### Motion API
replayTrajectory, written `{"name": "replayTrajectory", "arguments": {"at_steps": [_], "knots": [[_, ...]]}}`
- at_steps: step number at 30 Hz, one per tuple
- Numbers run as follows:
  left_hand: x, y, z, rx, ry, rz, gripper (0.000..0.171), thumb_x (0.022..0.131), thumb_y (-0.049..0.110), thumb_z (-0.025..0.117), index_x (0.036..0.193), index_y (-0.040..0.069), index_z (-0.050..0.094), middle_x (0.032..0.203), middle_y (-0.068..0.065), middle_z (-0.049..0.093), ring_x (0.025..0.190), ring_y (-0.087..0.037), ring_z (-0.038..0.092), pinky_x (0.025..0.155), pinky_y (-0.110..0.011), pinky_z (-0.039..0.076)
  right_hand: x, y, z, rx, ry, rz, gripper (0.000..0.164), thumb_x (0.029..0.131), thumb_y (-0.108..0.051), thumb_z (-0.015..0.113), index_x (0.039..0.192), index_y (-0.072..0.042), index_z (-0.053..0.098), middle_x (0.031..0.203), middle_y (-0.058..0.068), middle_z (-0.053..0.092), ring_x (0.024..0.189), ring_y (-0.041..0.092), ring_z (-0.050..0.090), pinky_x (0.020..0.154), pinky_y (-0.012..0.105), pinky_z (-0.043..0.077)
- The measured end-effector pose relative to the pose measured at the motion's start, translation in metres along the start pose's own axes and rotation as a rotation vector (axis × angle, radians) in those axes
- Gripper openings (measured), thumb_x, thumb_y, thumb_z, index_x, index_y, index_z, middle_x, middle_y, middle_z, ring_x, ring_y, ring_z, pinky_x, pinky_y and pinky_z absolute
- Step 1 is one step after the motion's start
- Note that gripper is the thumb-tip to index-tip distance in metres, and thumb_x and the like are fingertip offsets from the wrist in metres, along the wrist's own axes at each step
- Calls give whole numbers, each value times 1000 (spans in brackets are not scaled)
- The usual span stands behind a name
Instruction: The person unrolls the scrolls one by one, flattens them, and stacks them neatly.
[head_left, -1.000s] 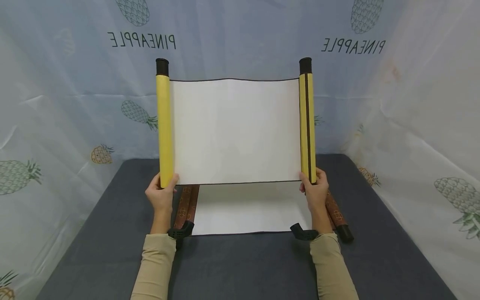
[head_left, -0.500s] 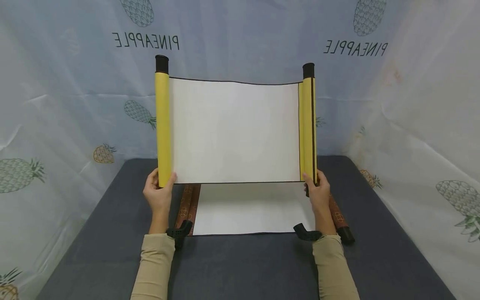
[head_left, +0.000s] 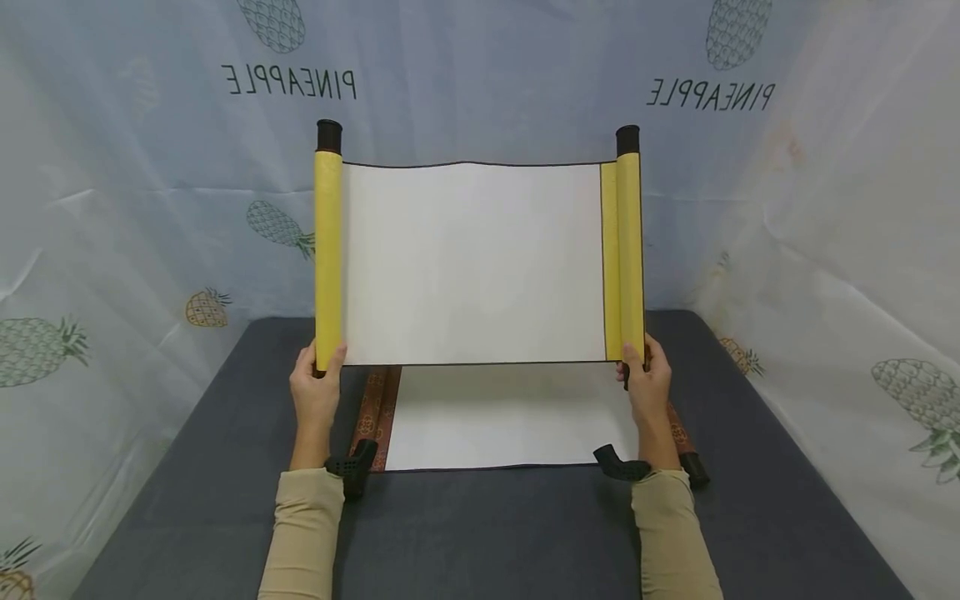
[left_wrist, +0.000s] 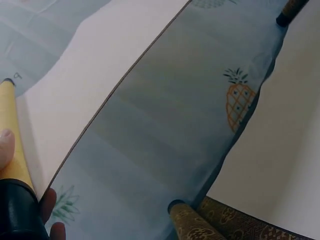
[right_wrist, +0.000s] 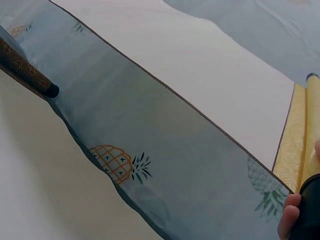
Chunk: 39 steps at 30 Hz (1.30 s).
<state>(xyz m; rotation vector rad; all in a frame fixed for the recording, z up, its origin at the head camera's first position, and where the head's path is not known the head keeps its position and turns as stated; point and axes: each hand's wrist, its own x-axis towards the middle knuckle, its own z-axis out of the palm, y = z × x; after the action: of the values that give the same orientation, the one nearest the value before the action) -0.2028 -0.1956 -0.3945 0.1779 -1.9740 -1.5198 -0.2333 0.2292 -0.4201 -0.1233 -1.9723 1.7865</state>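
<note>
Held up above the table is a scroll (head_left: 472, 267) with a blank white sheet, yellow rollers and black end caps. My left hand (head_left: 317, 390) grips the bottom end of its left roller (head_left: 328, 258). At the other side, my right hand (head_left: 648, 383) grips the lower end of the right roller (head_left: 631, 250), beside which a yellow border strip (head_left: 611, 258) shows. In the right wrist view, fingers (right_wrist: 289, 220) curl behind the black cap. A second scroll (head_left: 502, 425) with brown patterned rollers lies spread on the table below, partly hidden by the raised one.
The dark grey table (head_left: 487, 533) runs back to a hanging curtain (head_left: 480, 83) with printed pineapples. Curtains also line both sides. The brown scroll's right roller (head_left: 693, 467) pokes out past my right forearm.
My right hand has moved right with its roller, and the yellow border strip beside it has come into view and widened. The right roller's dark stripe has turned out of sight. The left hand shifts only slightly.
</note>
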Motion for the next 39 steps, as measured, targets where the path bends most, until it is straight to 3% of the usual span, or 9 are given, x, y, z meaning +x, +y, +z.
{"name": "replayTrajectory", "arguments": {"at_steps": [4, 8, 13, 19, 23, 28, 35, 39], "knots": [[4, -14, 2, -56, 14, -27, 45, 95, 12, 60, 137, -1, 51, 84, 15, 47, 67, 3, 44, 60, -11, 38, 1, 2, 3, 49, 47, -13, 35, 97, -17, 55, 129, -1, 50, 74, -11, 54, 57, 1, 52, 51, 13, 45], [11, -34, 5, -118, 79, -27, 42, 95, 16, 60, 134, 0, 55, 78, 18, 51, 56, 3, 47, 53, -10, 42, 2, 4, 4, 148, 124, -33, 32, 88, -4, 66, 117, -12, 55, 77, -14, 60, 52, 2, 54, 47, 13, 45], [14, -41, 7, -201, 149, -44, 39, 89, 12, 66, 125, -3, 61, 74, 24, 59, 48, 1, 48, 45, -11, 42, 3, 4, 1, 207, 164, -64, 35, 84, 4, 68, 106, -20, 55, 82, -16, 65, 49, 1, 55, 46, 13, 44], [11, -27, 5, -235, 165, -59, 45, 76, 0, 76, 117, 4, 59, 76, 23, 62, 51, 3, 51, 46, -11, 43, 4, 2, -2, 183, 134, -35, 30, 86, -1, 67, 107, -19, 55, 77, -15, 66, 48, 2, 57, 47, 14, 48], [8, -14, 2, -267, 165, -29, 40, 77, -2, 74, 111, 11, 57, 78, 22, 64, 53, 3, 53, 47, -11, 44, 4, 0, -3, 145, 118, -19, 26, 89, -6, 66, 110, -17, 54, 77, -14, 65, 50, 2, 58, 49, 14, 49], [6, -8, -1, -225, 164, -21, 37, 81, 2, 72, 109, 19, 56, 77, 24, 62, 54, 4, 52, 50, -10, 45, 3, -2, -4, 145, 113, -32, 24, 90, -10, 66, 111, -16, 55, 75, -11, 63, 51, 1, 58, 50, 13, 47], [5, -3, -2, -173, 138, -10, 43, 82, 4, 72, 121, -6, 58, 80, 24, 58, 67, 6, 51, 58, -9, 42, 5, -1, -7, 205, 153, -52, 23, 88, -2, 65, 104, -17, 57, 74, -14, 65, 48, 1, 55, 47, 12, 44], [3, 0, -3, -127, 106, -30, 43, 85, 6, 71, 124, -7, 57, 83, 21, 54, 71, 3, 49, 61, -10, 41, 6, -1, -7, 215, 169, -50, 23, 88, -2, 66, 103, -17, 58, 73, -14, 65, 48, 4, 52, 46, 14, 43]]}}
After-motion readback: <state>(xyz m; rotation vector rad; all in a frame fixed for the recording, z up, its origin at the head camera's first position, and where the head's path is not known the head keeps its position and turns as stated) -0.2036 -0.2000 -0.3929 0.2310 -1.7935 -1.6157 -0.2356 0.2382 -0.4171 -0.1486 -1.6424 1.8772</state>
